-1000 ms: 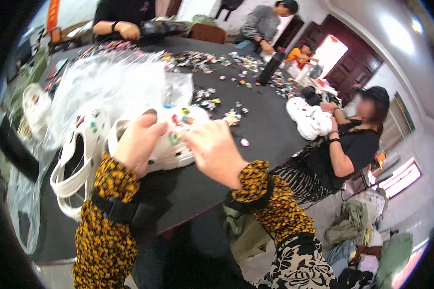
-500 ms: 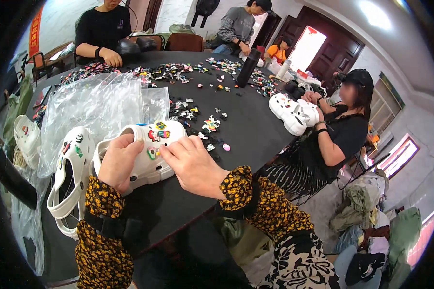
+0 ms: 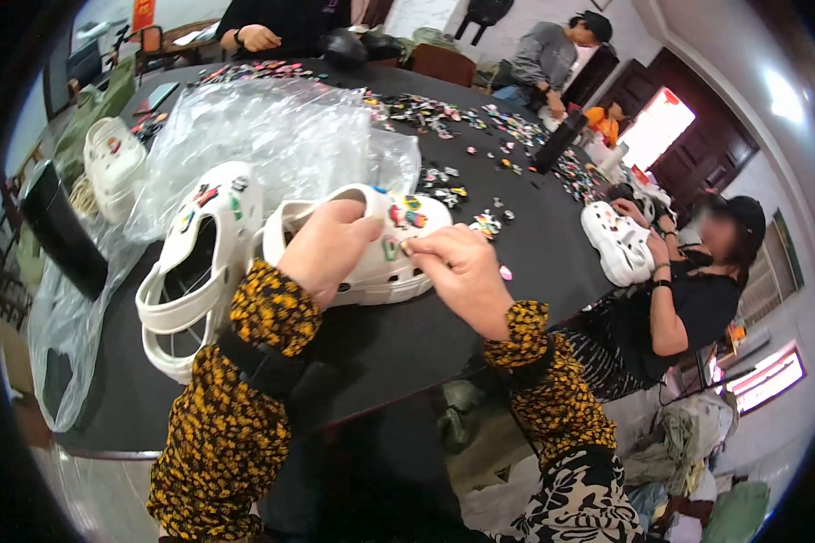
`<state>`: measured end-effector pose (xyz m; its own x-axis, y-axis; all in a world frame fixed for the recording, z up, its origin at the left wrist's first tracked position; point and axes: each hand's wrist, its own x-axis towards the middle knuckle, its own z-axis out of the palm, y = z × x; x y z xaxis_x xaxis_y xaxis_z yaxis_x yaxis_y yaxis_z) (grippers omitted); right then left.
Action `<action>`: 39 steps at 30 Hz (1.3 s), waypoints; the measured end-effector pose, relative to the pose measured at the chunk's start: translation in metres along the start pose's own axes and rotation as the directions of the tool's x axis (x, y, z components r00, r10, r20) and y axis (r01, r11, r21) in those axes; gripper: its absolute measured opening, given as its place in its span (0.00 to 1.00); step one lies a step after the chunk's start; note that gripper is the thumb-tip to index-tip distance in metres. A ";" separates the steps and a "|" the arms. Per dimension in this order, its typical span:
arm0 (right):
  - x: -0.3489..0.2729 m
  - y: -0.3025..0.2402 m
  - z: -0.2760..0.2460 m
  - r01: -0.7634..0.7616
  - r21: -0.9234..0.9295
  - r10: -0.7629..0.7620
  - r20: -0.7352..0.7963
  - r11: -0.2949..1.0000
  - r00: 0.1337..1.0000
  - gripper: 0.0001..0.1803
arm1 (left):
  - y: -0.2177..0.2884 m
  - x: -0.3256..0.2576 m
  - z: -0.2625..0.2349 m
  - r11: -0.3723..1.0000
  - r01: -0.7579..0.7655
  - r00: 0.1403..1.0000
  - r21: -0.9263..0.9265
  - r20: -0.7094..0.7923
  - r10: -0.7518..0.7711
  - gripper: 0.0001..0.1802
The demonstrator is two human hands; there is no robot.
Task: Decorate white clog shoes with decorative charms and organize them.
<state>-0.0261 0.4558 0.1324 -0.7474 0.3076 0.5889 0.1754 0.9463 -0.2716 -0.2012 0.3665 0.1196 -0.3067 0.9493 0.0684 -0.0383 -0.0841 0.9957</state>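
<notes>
A white clog [image 3: 371,288] rests on the black table in front of me, its toe pointing right. My left hand [image 3: 328,253] is closed around its upper, thumb on top near the opening. Several colourful charms [image 3: 408,214] sit in the toe, with a green avocado-like charm [image 3: 389,248] lower down. Beside that one, my right hand [image 3: 466,276] pinches a small yellowish charm between thumb and index finger, against the toe; most of it is hidden. To the left stands a second white clog [image 3: 186,312] with charms on its toe and its strap toward me.
A clear plastic bag [image 3: 254,122] lies behind the clogs, near heaps of loose charms [image 3: 430,113]. At left are another white clog [image 3: 113,167] and a black cylinder [image 3: 59,226]. On the right, a co-worker handles a white clog [image 3: 616,244]; other people sit farther back.
The view has turned, so the table and clogs appear farther right. My right hand's fingers have shifted into a clearer fingertip pinch at the toe. My left hand keeps its grip.
</notes>
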 end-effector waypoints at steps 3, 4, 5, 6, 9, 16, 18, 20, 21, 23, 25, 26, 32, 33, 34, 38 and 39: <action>-0.001 0.000 0.002 -0.076 0.066 0.077 -0.007 0.995 0.997 0.05 | 0.003 -0.004 0.002 0.995 0.020 1.000 -0.097 -0.014 -0.022 0.10; 0.000 -0.003 0.001 -0.074 0.075 0.074 0.004 0.994 0.997 0.05 | 0.002 -0.004 0.000 0.995 0.027 0.999 -0.101 -0.025 -0.030 0.10; 0.001 -0.006 0.000 -0.113 0.076 0.112 0.016 0.991 0.994 0.06 | -0.001 -0.002 -0.002 0.998 0.009 1.000 -0.060 -0.029 -0.011 0.12; 0.001 -0.007 0.001 -0.153 0.077 0.151 0.026 0.985 0.988 0.08 | -0.002 -0.001 -0.002 1.000 -0.008 0.999 -0.017 -0.031 0.008 0.14; 0.001 -0.007 0.003 -0.168 0.087 0.168 0.008 0.982 0.986 0.08 | 0.004 -0.004 -0.002 0.999 0.038 0.998 0.013 -0.047 -0.037 0.14; -0.003 -0.004 0.004 0.013 -0.123 -0.018 -0.036 0.992 0.999 0.06 | 0.017 -0.009 0.002 0.995 0.024 0.998 0.095 -0.060 -0.018 0.13; -0.002 -0.007 0.007 0.040 -0.137 -0.044 -0.027 0.990 0.999 0.06 | 0.005 -0.002 -0.003 0.996 0.031 0.998 0.087 -0.051 -0.026 0.13; -0.001 -0.007 0.009 0.063 -0.157 -0.067 -0.019 0.986 0.998 0.06 | 0.001 -0.002 -0.004 0.996 0.035 0.999 0.078 -0.035 -0.033 0.13; -0.001 -0.005 0.010 0.079 -0.174 -0.083 -0.016 0.981 0.996 0.06 | 0.005 -0.004 -0.002 0.998 0.034 0.999 0.049 -0.034 -0.032 0.12; -0.001 -0.006 0.010 0.097 -0.192 -0.102 -0.014 0.977 0.995 0.06 | 0.007 -0.006 0.002 0.999 0.032 0.999 0.021 -0.034 -0.031 0.10; -0.001 -0.010 0.009 0.154 -0.273 -0.169 -0.031 0.950 0.985 0.07 | 0.007 -0.007 0.004 0.994 0.011 0.999 -0.109 -0.028 -0.014 0.11; -0.002 -0.010 0.010 0.153 -0.272 -0.168 -0.032 0.950 0.985 0.07 | 0.006 -0.007 0.004 0.994 0.012 0.999 -0.109 -0.028 -0.015 0.11; -0.005 -0.014 0.012 0.223 -0.391 -0.227 0.036 0.893 0.973 0.12 | 0.009 -0.007 0.002 0.998 0.033 0.999 -0.058 -0.038 -0.035 0.11; -0.005 -0.015 0.012 0.235 -0.423 -0.233 0.056 0.875 0.971 0.13 | 0.009 -0.006 0.002 0.998 0.043 0.998 -0.043 -0.041 -0.045 0.12; -0.006 -0.016 0.012 0.247 -0.455 -0.239 0.077 0.855 0.968 0.15 | 0.009 -0.006 0.001 0.998 0.053 0.998 -0.028 -0.043 -0.054 0.13; -0.006 -0.024 0.013 0.273 -0.520 -0.238 0.135 0.809 0.962 0.19 | 0.012 -0.007 0.000 0.999 0.039 0.998 -0.013 -0.039 -0.040 0.13; -0.006 -0.026 0.015 0.283 -0.528 -0.235 0.157 0.801 0.959 0.21 | 0.007 -0.005 -0.001 0.999 0.036 0.998 -0.033 -0.041 -0.038 0.12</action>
<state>-0.0354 0.4281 0.1242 -0.8586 0.0569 0.5095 0.2675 0.8975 0.3505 -0.2009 0.3605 0.1262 -0.3441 0.9385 0.0282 -0.0807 -0.0595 0.9950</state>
